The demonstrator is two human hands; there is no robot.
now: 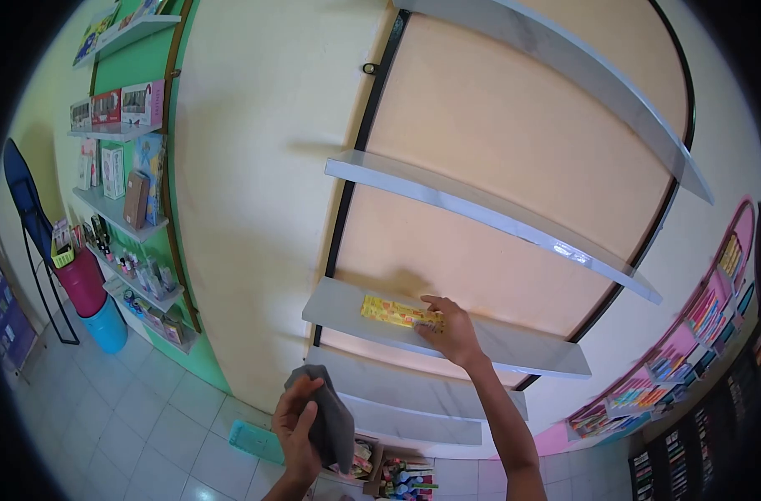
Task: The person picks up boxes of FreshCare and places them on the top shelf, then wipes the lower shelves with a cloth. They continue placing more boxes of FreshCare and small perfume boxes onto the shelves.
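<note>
Here the right hand [453, 331] lies flat and open on the yellow packet [395, 312]; best slide it square along the shelf [339, 307], while the left hand [297, 426] grips the grey cloth [334, 417] below.

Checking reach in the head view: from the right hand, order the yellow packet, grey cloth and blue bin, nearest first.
From the right hand:
1. Yellow packet, touching it on the shelf.
2. Grey cloth, lower left, in the left hand.
3. Blue bin, far left on the floor.

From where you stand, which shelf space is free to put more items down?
The shelf under the right hand is bare to the right of the yellow packet. The two shelves above and the two below also look bare. The left hand holds a grey cloth. The green-wall shelves are crowded.
</note>
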